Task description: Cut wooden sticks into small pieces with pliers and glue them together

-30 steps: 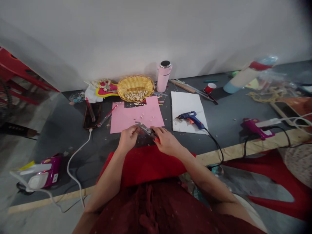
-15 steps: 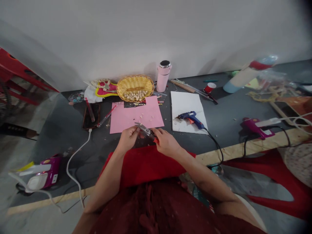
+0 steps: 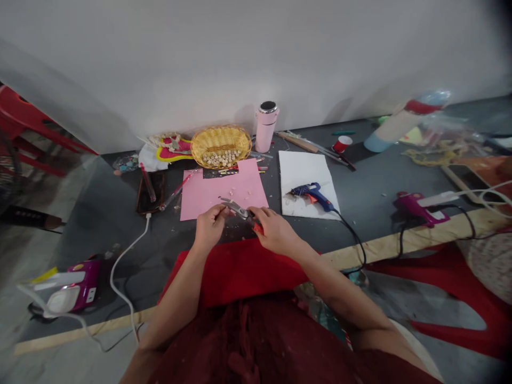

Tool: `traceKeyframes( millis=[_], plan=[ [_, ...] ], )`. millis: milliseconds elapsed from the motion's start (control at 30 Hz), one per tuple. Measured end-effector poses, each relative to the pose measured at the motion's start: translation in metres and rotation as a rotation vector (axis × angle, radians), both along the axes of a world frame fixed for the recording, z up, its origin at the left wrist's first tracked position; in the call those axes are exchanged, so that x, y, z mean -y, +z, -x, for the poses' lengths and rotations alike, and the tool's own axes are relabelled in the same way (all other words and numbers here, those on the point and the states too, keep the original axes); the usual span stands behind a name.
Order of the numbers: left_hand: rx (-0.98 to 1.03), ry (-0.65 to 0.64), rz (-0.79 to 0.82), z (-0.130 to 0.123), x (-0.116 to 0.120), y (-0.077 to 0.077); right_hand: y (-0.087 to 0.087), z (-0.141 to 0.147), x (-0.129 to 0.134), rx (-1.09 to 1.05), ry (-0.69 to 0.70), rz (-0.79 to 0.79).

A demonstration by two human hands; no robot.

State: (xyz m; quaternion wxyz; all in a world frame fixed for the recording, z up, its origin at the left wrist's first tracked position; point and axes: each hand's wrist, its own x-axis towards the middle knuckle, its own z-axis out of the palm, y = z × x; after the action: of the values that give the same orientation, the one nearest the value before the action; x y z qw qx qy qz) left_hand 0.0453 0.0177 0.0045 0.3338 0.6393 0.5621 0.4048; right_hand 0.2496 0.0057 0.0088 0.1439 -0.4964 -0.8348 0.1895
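Note:
My right hand (image 3: 276, 230) is closed round the red handles of a pair of scissors (image 3: 240, 211), whose blades point up and left over the near edge of a pink sheet (image 3: 200, 200). My left hand (image 3: 210, 226) is pinched beside the blades; what is between its fingertips is too small to make out. Small pale bits lie on the sheet. Behind it stands a wicker basket (image 3: 216, 140) holding many small light pieces. A red cloth (image 3: 248, 272) lies below my hands.
A blue glue gun (image 3: 314, 194) rests on a white board (image 3: 288, 165). Behind stand a pink flask (image 3: 265, 130) and a red cup (image 3: 342, 144). At left lie a phone (image 3: 144, 200) with a white cable and a purple power block (image 3: 86, 282). Another purple block (image 3: 424, 210) sits right.
The scissor blades look slightly more open and my hands have shifted a little. The whole view has moved slightly. Nothing else has visibly moved.

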Motion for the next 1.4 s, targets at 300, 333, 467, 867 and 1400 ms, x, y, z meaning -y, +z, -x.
traceKeyframes(
  millis=[300, 333, 467, 867, 1400],
  plan=[
    [0.162, -0.206, 0.206, 0.012, -0.002, -0.002, -0.004, 0.001, 0.005, 0.042, 0.004, -0.018],
    [0.173, -0.208, 0.215, 0.012, -0.002, -0.003, -0.006, 0.001, 0.005, 0.036, 0.006, -0.017],
    [0.173, -0.138, 0.209, 0.007, -0.003, -0.008, -0.011, 0.004, 0.003, 0.034, 0.011, -0.013],
    [0.070, -0.102, 0.116, 0.008, -0.003, -0.002, -0.009, -0.002, -0.008, -0.091, 0.122, 0.026],
    [0.162, -0.239, 0.216, 0.013, -0.002, -0.003, 0.000, 0.002, 0.001, 0.035, 0.058, -0.017]
  ],
)
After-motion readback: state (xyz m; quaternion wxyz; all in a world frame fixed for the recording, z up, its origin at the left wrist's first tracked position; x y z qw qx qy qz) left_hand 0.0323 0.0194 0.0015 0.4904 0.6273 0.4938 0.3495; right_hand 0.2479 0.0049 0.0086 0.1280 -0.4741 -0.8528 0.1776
